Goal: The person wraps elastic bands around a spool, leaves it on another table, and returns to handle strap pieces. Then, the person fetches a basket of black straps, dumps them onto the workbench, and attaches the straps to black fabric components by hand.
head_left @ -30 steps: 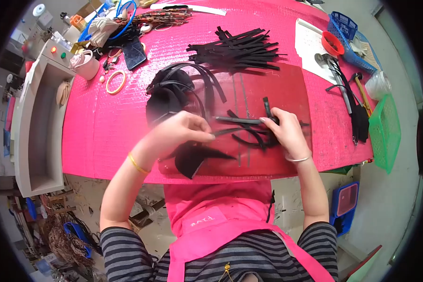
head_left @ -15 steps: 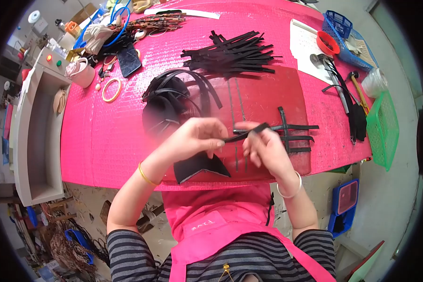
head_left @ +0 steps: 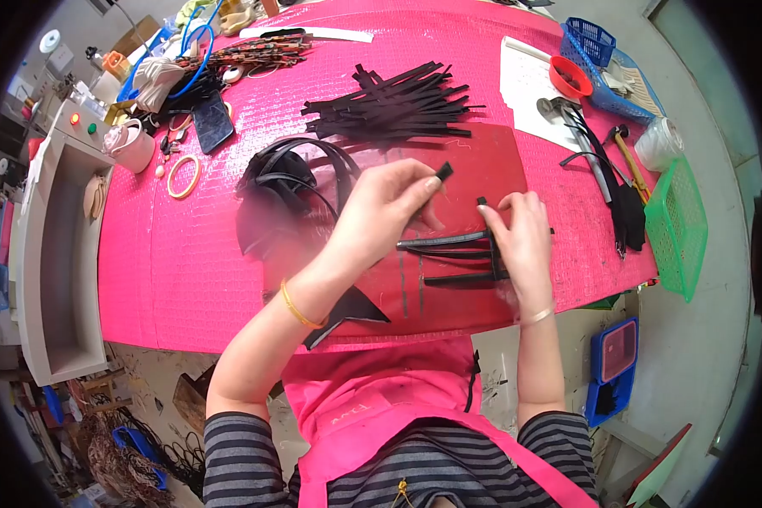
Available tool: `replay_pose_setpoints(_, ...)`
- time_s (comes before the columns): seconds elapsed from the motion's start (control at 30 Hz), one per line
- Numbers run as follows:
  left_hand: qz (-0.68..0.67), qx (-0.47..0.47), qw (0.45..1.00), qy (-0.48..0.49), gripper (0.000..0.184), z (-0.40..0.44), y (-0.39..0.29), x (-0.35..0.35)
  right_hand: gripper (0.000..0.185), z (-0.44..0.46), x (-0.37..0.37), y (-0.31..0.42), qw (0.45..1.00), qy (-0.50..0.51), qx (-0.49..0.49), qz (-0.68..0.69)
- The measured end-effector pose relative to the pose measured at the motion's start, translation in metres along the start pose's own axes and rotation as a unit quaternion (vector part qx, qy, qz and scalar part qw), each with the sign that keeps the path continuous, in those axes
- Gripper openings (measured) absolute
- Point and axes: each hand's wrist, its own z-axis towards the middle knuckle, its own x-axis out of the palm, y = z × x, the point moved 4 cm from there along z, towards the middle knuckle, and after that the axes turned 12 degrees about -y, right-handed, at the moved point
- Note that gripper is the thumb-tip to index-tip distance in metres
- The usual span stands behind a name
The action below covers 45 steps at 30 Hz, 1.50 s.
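My left hand [head_left: 402,196], with a yellow bangle at the wrist, pinches a short black strip [head_left: 444,172] whose end sticks out past the fingertips. To its right my right hand [head_left: 519,233] is closed on the top of an upright black strip. Several black strips [head_left: 453,278] run sideways from that upright one, over the red mat [head_left: 474,161]. Looped black straps [head_left: 284,165] and dark pieces lie left of my left hand. A black pointed piece [head_left: 351,313] is partly hidden under my left forearm.
A pile of black strips [head_left: 389,106] lies behind the mat. On the right are a hammer [head_left: 631,161], a red bowl [head_left: 570,78], a blue basket [head_left: 591,42] and a green basket [head_left: 679,229]. A phone [head_left: 212,123] and a cream ring [head_left: 183,177] lie at the left.
My left hand has moved up and right with a strip in its fingers. My right hand has moved right, from the loose strip to the top of the upright strip. The view has shifted slightly.
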Motion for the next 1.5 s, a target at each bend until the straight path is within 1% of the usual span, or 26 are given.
replay_pose_setpoints(0.07, 0.033, -0.041, 0.999, 0.012, 0.017, 0.001, -0.002, 0.005, 0.023, -0.012, 0.029, -0.007, 0.998, 0.031, -0.011, -0.055)
replay_pose_setpoints(0.1, 0.059, -0.040, 0.997, 0.028, 0.017, 0.001, -0.003, 0.009, 0.020, -0.014, 0.025, -0.007, 0.999, 0.025, -0.043, -0.017)
replay_pose_setpoints(0.13, 0.084, -0.038, 0.995, 0.042, 0.017, -0.001, -0.002, 0.013, 0.019, -0.014, 0.024, -0.012, 0.994, 0.045, 0.040, 0.094)
replay_pose_setpoints(0.17, 0.107, -0.025, 0.993, 0.036, 0.017, -0.002, -0.001, 0.016, 0.018, -0.016, 0.023, -0.015, 0.969, 0.068, 0.122, 0.203)
replay_pose_setpoints(0.2, 0.100, -0.026, 0.994, 0.039, 0.018, -0.001, 0.001, 0.017, 0.017, -0.021, 0.022, -0.018, 0.925, 0.091, 0.201, 0.308)
replay_pose_setpoints(0.23, 0.094, -0.030, 0.994, 0.041, 0.019, -0.002, 0.004, 0.017, 0.014, -0.029, 0.017, -0.015, 0.864, 0.075, 0.258, 0.425)
replay_pose_setpoints(0.3, 0.101, -0.017, 0.994, 0.043, 0.024, -0.004, 0.002, 0.020, 0.012, -0.034, -0.003, 0.002, 0.846, 0.093, 0.269, 0.451)
replay_pose_setpoints(0.33, 0.086, -0.065, 0.993, 0.057, 0.024, -0.007, 0.001, 0.021, 0.012, -0.035, -0.012, 0.009, 0.836, 0.099, 0.274, 0.465)
replay_pose_setpoints(0.37, 0.071, -0.110, 0.989, 0.070, 0.024, -0.010, -0.001, 0.019, 0.008, -0.033, -0.019, 0.013, 0.872, 0.092, 0.236, 0.419)
replay_pose_setpoints(0.4, 0.055, -0.155, 0.983, 0.082, 0.024, -0.014, 0.000, 0.018, 0.008, -0.031, -0.024, 0.018, 0.885, 0.084, 0.207, 0.410)
replay_pose_setpoints(0.47, -0.004, -0.175, 0.978, 0.113, 0.023, -0.017, 0.002, 0.016, 0.009, -0.028, -0.032, 0.029, 0.906, 0.073, 0.147, 0.390)
replay_pose_setpoints(0.5, -0.017, -0.179, 0.976, 0.126, 0.023, -0.017, 0.004, 0.014, 0.009, -0.027, -0.033, 0.032, 0.900, 0.067, 0.148, 0.404)
replay_pose_setpoints(0.63, -0.058, -0.203, 0.960, 0.184, 0.022, -0.020, 0.001, 0.010, 0.008, -0.027, -0.039, 0.040, 0.911, 0.040, 0.084, 0.401)
replay_pose_setpoints(0.73, -0.042, -0.201, 0.961, 0.186, 0.019, -0.024, -0.005, 0.011, 0.007, -0.025, -0.044, 0.043, 0.917, 0.025, 0.043, 0.396)
replay_pose_setpoints(0.83, -0.013, -0.155, 0.970, 0.185, 0.018, -0.025, -0.007, 0.011, 0.006, -0.023, -0.048, 0.046, 0.920, 0.040, 0.033, 0.390)
replay_pose_setpoints(0.93, -0.006, -0.150, 0.972, 0.180, 0.016, -0.025, -0.007, 0.011, 0.006, -0.022, -0.051, 0.049, 0.921, 0.052, 0.023, 0.387)
replay_pose_setpoints(1.03, 0.013, -0.143, 0.971, 0.192, 0.019, -0.027, -0.006, 0.011, 0.006, -0.023, -0.050, 0.048, 0.922, 0.058, 0.024, 0.382)
replay_pose_setpoints(1.1, -0.019, -0.125, 0.981, 0.144, 0.022, -0.032, -0.011, 0.014, 0.005, -0.023, -0.049, 0.043, 0.922, 0.055, 0.030, 0.382)
replay_pose_setpoints(1.13, -0.035, -0.116, 0.985, 0.120, 0.024, -0.033, -0.013, 0.015, 0.005, -0.020, -0.048, 0.040, 0.884, 0.054, 0.131, 0.445)
replay_pose_setpoints(1.17, -0.039, -0.098, 0.984, 0.142, 0.027, -0.035, -0.016, 0.013, 0.005, -0.018, -0.049, 0.038, 0.832, 0.052, 0.231, 0.501)
replay_pose_setpoints(1.2, 0.004, -0.066, 0.989, 0.135, 0.027, -0.035, -0.018, 0.011, 0.006, -0.018, -0.047, 0.035, 0.767, 0.050, 0.328, 0.549)
replay_pose_setpoints(1.23, 0.046, -0.035, 0.990, 0.127, 0.026, -0.034, -0.019, 0.010, 0.008, -0.012, -0.047, 0.031, 0.796, 0.076, 0.274, 0.535)
replay_pose_setpoints(1.27, 0.088, -0.003, 0.989, 0.119, 0.026, -0.034, -0.022, 0.010, 0.009, -0.009, -0.047, 0.033, 0.781, 0.085, 0.274, 0.555)
replay_pose_setpoints(1.3, 0.137, -0.001, 0.984, 0.113, 0.024, -0.034, -0.027, 0.010, 0.009, -0.005, -0.047, 0.038, 0.765, 0.094, 0.273, 0.576)
replay_pose_setpoints(1.37, 0.178, 0.050, 0.978, 0.101, 0.022, -0.032, -0.027, 0.009, 0.013, -0.002, -0.046, 0.042, 0.744, 0.109, 0.258, 0.606)
replay_pose_setpoints(1.5, 0.222, 0.112, 0.964, 0.096, 0.018, -0.033, -0.035, 0.011, 0.012, -0.003, -0.046, 0.046, 0.763, 0.117, 0.251, 0.585)
